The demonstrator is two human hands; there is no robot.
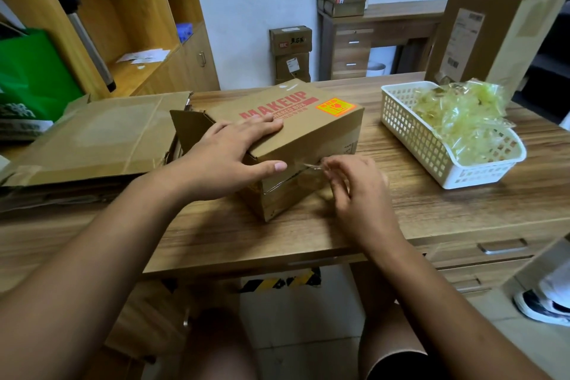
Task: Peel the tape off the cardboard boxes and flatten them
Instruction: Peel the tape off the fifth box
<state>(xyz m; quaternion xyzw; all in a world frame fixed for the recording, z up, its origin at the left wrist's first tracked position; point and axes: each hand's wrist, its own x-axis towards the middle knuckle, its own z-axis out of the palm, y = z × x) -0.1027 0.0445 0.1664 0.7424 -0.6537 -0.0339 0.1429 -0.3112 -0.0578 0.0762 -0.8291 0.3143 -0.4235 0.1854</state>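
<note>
A brown cardboard box [308, 126] printed MAKEUP in red, with an orange sticker, stands on the wooden desk [431, 213]. One end flap stands open at its left. My left hand [228, 154] lies flat on the box top, fingers straight, thumb over the near edge. My right hand [354, 188] is at the box's near side and pinches a strip of clear tape [308, 167] that runs along the seam there, partly lifted from the cardboard.
Flattened cardboard [92, 139] lies on the desk at the left. A white slotted basket [431, 151] at the right holds crumpled yellowish tape. A tall cardboard box [493, 25] stands behind it. Wooden shelves, a green bag and stacked small boxes line the back.
</note>
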